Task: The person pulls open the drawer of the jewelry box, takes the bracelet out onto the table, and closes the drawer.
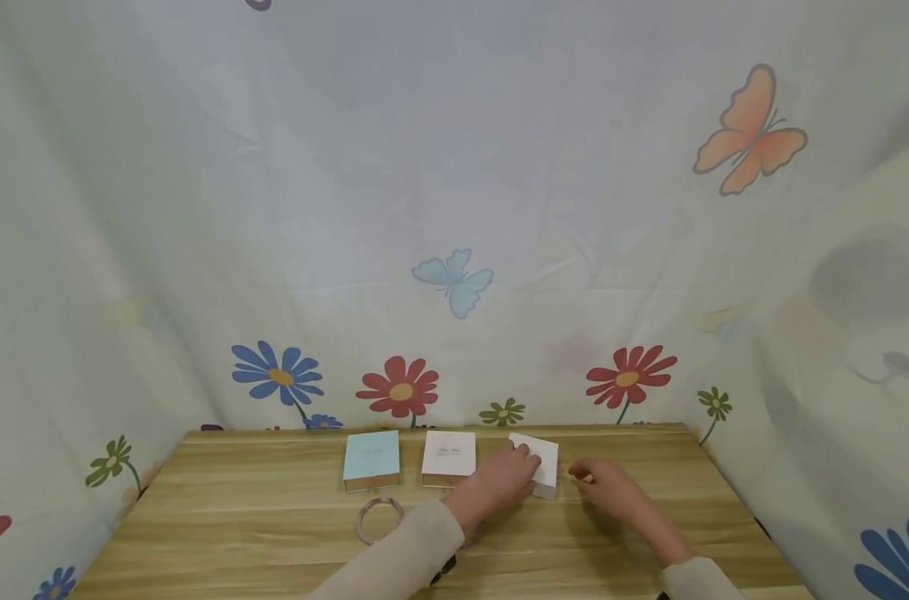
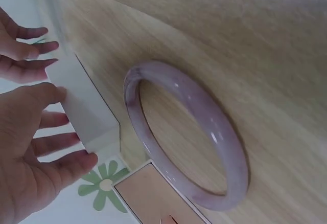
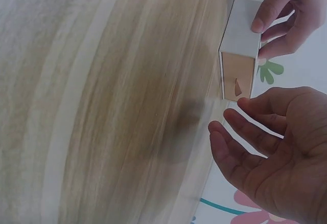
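Observation:
My left hand point(image 1: 502, 477) grips a white drawer box point(image 1: 547, 465) at the right of a row of boxes, thumb on one side and fingers on the other. In the right wrist view, the box's tan drawer end point(image 3: 237, 70) with a small ribbon tab point(image 3: 238, 87) faces my right hand point(image 3: 271, 142). The right hand's fingers are loosely bent beside that end and hold nothing. Its thumb tip is close to the drawer; whether it touches cannot be told. A lilac bangle point(image 2: 212, 127) lies on the table, left of my left forearm.
A light blue box point(image 1: 372, 454) and a pale pink box point(image 1: 450, 452) stand to the left on the wood-grain table point(image 1: 237, 500). Behind the table's back edge hangs a white curtain point(image 1: 334, 208) printed with flowers and butterflies.

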Tool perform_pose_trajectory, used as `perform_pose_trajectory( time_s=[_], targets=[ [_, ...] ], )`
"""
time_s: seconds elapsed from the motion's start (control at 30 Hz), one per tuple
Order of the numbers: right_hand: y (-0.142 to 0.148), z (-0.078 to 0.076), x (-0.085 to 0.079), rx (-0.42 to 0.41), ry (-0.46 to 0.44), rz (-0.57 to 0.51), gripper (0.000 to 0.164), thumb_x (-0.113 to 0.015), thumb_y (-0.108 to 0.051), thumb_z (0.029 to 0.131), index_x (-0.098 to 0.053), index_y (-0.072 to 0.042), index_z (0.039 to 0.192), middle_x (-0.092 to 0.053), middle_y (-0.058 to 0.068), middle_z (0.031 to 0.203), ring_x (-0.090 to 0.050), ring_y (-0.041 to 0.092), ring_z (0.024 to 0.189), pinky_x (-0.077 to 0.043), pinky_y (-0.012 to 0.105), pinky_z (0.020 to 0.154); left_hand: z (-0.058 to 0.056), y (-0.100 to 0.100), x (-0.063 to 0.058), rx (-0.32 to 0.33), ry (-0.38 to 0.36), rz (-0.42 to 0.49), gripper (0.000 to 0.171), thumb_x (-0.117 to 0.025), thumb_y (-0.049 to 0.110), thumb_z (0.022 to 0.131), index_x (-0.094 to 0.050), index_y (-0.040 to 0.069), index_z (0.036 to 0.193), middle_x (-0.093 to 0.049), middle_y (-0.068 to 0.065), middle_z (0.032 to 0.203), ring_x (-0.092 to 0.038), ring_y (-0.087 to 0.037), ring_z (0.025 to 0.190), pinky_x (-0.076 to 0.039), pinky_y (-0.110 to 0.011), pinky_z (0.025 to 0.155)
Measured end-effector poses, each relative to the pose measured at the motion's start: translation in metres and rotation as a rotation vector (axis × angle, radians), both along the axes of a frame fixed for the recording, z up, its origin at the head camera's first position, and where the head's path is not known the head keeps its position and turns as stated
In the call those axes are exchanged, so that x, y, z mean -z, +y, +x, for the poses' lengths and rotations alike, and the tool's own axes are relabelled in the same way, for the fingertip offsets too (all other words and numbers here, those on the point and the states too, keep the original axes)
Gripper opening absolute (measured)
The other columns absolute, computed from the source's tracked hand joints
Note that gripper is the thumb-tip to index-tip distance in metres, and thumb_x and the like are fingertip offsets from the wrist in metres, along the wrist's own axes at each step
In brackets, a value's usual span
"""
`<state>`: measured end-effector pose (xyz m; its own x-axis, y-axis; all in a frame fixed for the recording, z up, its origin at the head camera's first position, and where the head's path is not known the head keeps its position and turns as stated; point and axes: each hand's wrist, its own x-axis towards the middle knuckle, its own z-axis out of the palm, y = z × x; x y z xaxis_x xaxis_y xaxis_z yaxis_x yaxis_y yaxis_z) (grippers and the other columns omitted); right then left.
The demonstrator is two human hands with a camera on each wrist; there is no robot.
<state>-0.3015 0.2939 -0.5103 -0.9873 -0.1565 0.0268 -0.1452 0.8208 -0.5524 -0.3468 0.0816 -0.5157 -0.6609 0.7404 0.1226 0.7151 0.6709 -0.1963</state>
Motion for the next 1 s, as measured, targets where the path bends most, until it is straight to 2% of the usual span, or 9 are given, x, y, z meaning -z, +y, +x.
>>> perform_pose_trajectory(
  time_s=[0.27,0.47,0.6,0.73,1.0],
  targets=[
    [-0.007,-0.005,0.001,0.010,0.013,0.030,0.023,-0.068,-0.002,0.092,-0.068,0.002,0.115,-0.071,0.010,0.102,-0.066,0.025,0.094,-0.055,0.046,0.083,0.007,0.006,0.001,-0.047,0.079,-0.058,0.026,-0.065,0.040,0.099,-0.069,0.019,0.114,-0.064,0.002,0.103,-0.058,-0.016,0.091,-0.050,-0.027,0.081],
    [-0.019,-0.015,0.002,-0.006,0.025,0.033,0.029,-0.068,-0.001,0.091,-0.065,0.007,0.119,-0.070,0.014,0.102,-0.065,0.026,0.093,-0.055,0.047,0.083,0.009,0.005,0.000,-0.023,0.138,-0.070,0.023,-0.063,0.038,0.100,-0.072,0.019,0.108,-0.064,0.001,0.098,-0.057,-0.016,0.086,-0.051,-0.026,0.073],
    [-0.025,-0.023,0.007,-0.032,0.052,0.065,0.018,-0.068,0.000,0.089,-0.070,0.005,0.106,-0.068,0.008,0.089,-0.060,0.022,0.080,-0.053,0.043,0.075,0.008,0.003,0.003,0.009,0.195,-0.086,0.021,-0.061,0.037,0.102,-0.073,0.020,0.106,-0.064,0.002,0.094,-0.057,-0.014,0.083,-0.050,-0.025,0.071],
    [-0.029,-0.028,0.016,-0.053,0.100,0.117,0.001,-0.070,-0.001,0.089,-0.070,-0.001,0.089,-0.060,0.001,0.074,-0.048,0.017,0.068,-0.045,0.038,0.065,0.007,0.000,0.007,0.032,0.209,-0.081,0.019,-0.062,0.035,0.101,-0.074,0.020,0.103,-0.063,0.003,0.092,-0.056,-0.013,0.081,-0.049,-0.025,0.071],
    [-0.032,-0.037,0.023,-0.051,0.213,0.145,0.010,-0.068,0.005,0.088,-0.067,-0.003,0.081,-0.066,0.008,0.077,-0.058,0.019,0.072,-0.051,0.044,0.068,0.007,0.001,-0.001,0.027,0.186,-0.081,0.016,-0.063,0.031,0.101,-0.074,0.020,0.101,-0.063,0.002,0.092,-0.056,-0.014,0.081,-0.050,-0.025,0.069]
  ],
)
